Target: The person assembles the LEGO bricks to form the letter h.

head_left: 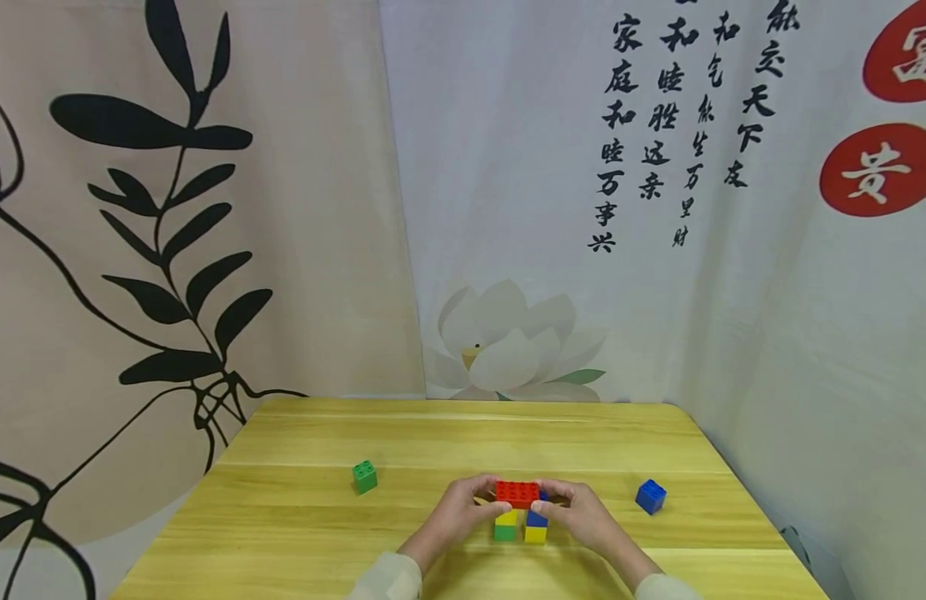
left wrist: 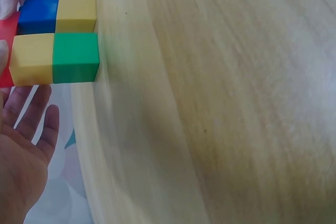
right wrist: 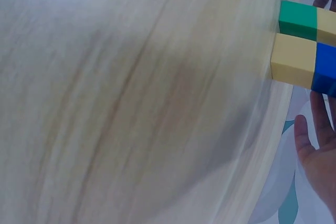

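Note:
Both hands hold a red brick [head_left: 518, 495] at its two ends over two small stacks. My left hand [head_left: 463, 508] pinches its left end between thumb and fingers; my right hand [head_left: 585, 515] pinches the right end. Under the left end a yellow block [left wrist: 32, 60] sits on a green block [left wrist: 76, 57]. On the right, a blue block [left wrist: 39, 16] stands on another yellow block [right wrist: 294, 60]. The red brick meets the tops of the stacks in the left wrist view; whether it is fully seated I cannot tell.
A loose green block [head_left: 365, 477] lies to the left on the wooden table [head_left: 305, 533]. A loose blue block [head_left: 651, 497] lies to the right. Behind the table hangs a printed curtain [head_left: 508, 167].

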Motion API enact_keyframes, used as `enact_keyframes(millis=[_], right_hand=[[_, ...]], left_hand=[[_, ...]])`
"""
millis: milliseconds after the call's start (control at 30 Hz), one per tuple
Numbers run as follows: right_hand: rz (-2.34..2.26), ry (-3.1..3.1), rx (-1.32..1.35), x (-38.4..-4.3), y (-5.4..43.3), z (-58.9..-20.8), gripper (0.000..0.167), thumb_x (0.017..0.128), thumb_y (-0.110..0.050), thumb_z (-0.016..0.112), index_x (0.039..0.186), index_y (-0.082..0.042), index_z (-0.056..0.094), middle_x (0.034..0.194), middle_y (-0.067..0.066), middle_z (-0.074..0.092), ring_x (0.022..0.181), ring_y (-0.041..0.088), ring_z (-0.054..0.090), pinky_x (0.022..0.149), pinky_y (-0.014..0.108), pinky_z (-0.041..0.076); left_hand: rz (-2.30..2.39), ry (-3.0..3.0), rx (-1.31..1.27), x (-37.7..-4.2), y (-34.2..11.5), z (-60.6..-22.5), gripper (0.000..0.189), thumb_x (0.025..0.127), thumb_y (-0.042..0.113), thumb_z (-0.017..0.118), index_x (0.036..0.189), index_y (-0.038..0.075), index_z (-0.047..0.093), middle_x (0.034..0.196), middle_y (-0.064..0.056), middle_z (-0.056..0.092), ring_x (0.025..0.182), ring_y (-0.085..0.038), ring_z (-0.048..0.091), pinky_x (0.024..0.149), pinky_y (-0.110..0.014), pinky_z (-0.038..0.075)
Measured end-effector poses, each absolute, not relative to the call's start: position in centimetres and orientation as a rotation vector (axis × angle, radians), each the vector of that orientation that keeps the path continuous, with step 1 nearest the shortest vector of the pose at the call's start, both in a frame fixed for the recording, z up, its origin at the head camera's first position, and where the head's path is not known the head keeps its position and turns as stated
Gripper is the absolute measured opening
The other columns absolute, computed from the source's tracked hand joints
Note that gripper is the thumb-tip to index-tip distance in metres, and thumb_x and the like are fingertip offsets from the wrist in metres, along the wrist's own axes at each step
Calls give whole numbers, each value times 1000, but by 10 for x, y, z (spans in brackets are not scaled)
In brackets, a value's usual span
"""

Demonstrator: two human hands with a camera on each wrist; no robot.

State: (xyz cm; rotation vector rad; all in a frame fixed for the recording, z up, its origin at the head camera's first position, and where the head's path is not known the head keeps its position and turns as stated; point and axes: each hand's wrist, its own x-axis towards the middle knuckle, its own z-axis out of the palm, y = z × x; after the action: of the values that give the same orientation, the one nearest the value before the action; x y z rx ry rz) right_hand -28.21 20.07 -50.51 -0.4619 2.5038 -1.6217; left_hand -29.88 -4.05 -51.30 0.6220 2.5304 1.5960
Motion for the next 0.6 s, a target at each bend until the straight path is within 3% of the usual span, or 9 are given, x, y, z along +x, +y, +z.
enact_keyframes(millis=[600], right_hand=[[-1598,2507,-449,-283,199,-507,60,93,-37,69,135,4,57,121,16,67,98,21,63,80,36,56]], left_hand=[[1642,2563,558,-296,-40,-517,32,87,34,77,112,15,73,99,10,72,93,-12,63,78,-32,51]])
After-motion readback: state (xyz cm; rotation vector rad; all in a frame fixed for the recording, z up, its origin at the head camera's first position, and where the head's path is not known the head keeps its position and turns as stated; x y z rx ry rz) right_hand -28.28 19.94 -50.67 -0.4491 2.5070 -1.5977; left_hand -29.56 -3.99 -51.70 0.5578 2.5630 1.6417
